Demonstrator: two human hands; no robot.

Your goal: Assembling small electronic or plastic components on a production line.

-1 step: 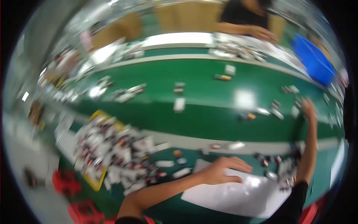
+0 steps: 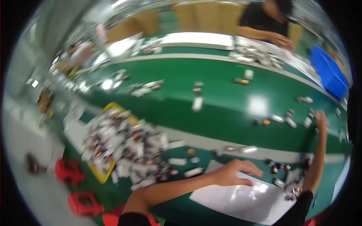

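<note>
My left hand [image 2: 235,173] hovers over a glossy white sheet [image 2: 245,199] on the near table, its thumb and fingers spread and nothing between them. On the right, my right arm stretches out to the green work surface. There my right hand [image 2: 321,122] is among small white and dark pieces, close to a white block [image 2: 307,122]; blur hides whether its fingers hold anything. Left of the sheet lies a big heap of small white, black and red parts [image 2: 124,143], partly on a yellow-edged tray [image 2: 98,174].
A smaller pile of parts [image 2: 294,182] lies beside my right forearm. Across the surface, a person in black [image 2: 264,22] handles things near a blue bin [image 2: 327,71]. Loose pieces dot the green surface [image 2: 222,94]. Red stools [image 2: 69,171] stand at lower left.
The whole view has shifted, so the scene sits farther right in the picture. Both hands keep nearly the same pose, the left over the sheet and the right at the far pieces.
</note>
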